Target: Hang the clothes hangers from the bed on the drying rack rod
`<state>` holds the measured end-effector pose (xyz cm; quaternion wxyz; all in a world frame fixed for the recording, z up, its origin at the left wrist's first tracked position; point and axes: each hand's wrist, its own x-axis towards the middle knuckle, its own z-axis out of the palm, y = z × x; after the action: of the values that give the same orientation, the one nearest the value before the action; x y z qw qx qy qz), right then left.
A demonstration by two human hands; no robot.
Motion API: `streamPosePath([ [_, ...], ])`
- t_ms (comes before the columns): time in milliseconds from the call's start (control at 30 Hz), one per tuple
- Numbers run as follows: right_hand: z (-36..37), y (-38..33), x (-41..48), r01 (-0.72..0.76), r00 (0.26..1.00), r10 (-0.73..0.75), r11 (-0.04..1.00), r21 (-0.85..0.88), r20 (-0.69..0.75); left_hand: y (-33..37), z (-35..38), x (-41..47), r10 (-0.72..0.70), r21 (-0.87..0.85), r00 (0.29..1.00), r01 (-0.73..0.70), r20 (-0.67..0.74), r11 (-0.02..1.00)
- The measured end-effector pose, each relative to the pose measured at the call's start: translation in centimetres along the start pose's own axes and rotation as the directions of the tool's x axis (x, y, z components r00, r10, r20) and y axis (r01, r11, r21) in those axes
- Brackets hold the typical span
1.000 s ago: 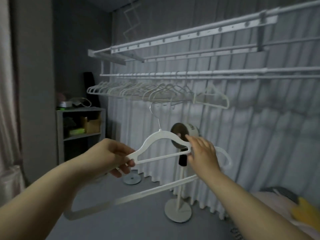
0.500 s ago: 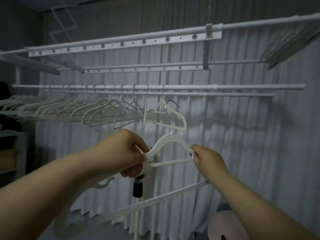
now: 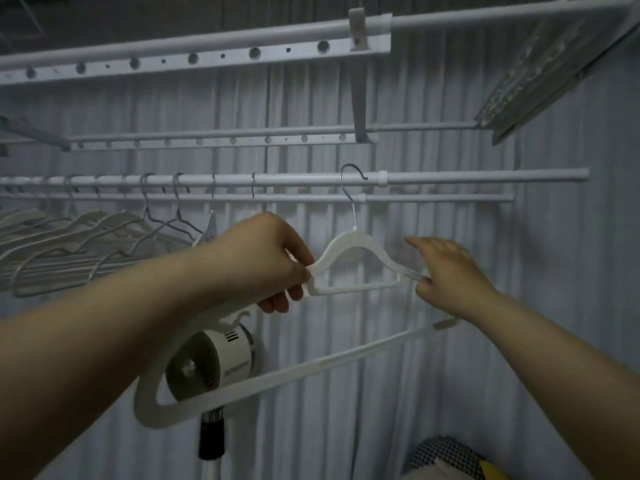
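Fingers of the left hand (image 3: 263, 261) curl round the left shoulder of the hanger (image 3: 353, 241), thumb on top, a firm clasp that carries the weight. The right hand (image 3: 446, 275) meets the other shoulder tip, thumb beneath it and fingers spread above. It is blurred, so I cannot tell whether it pinches or only steadies. Holding both ends keeps the hanger level and square to the rod (image 3: 485, 175), which lets the wire hook (image 3: 347, 201) be aimed rather than left to swing.

The hook's curl sits right at the rod, its crest just above and its tip at the far side. Whether it already bears weight is unclear. It looks like the last part of hanging this one, with lowering and letting go still to do.

A long white bar (image 3: 311, 368) slants under both forearms, seemingly the same hanger's bottom rail, tilted toward the camera. Other hangers (image 3: 104, 237) crowd the rod to the left, so this spot keeps clear of them. A fan (image 3: 211, 362) stands below.
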<state>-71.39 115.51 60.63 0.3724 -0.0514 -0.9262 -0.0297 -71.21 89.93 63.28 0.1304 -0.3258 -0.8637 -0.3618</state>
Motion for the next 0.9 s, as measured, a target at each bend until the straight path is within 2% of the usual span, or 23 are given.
streamPosePath([
  [100,-0.7,2.4,2.8,0.062,0.998,-0.062,0.998,-0.013,0.011,0.9,0.4,1.9,-0.053,0.043,0.996,0.056,-0.067,0.998],
  [200,-1.4,4.3,5.6,0.091,0.986,-0.088,0.996,0.019,-0.141,1.6,0.8,3.9,-0.097,0.078,0.982,0.111,-0.163,0.991],
  [300,-1.6,5.0,8.5,0.157,0.951,-0.160,0.987,-0.033,-0.265,2.1,1.2,5.9,-0.166,0.074,0.946,0.193,-0.278,0.978],
  [400,-1.4,4.8,11.6,0.183,0.938,-0.203,0.978,-0.097,-0.282,2.0,1.7,7.9,-0.232,0.072,0.893,0.279,-0.385,0.958],
  [533,-0.5,4.4,14.2,0.125,0.955,-0.158,0.982,-0.139,-0.252,1.7,2.3,10.7,-0.298,0.033,0.820,0.359,-0.489,0.933],
  [633,0.5,4.4,14.9,0.128,0.958,-0.159,0.982,-0.140,-0.237,1.2,2.9,12.5,-0.330,0.024,0.795,0.396,-0.510,0.918],
  [900,1.9,5.6,15.2,0.179,0.931,-0.213,0.974,-0.137,-0.298,-1.3,3.8,16.2,-0.366,0.024,0.788,0.433,-0.495,0.901],
])
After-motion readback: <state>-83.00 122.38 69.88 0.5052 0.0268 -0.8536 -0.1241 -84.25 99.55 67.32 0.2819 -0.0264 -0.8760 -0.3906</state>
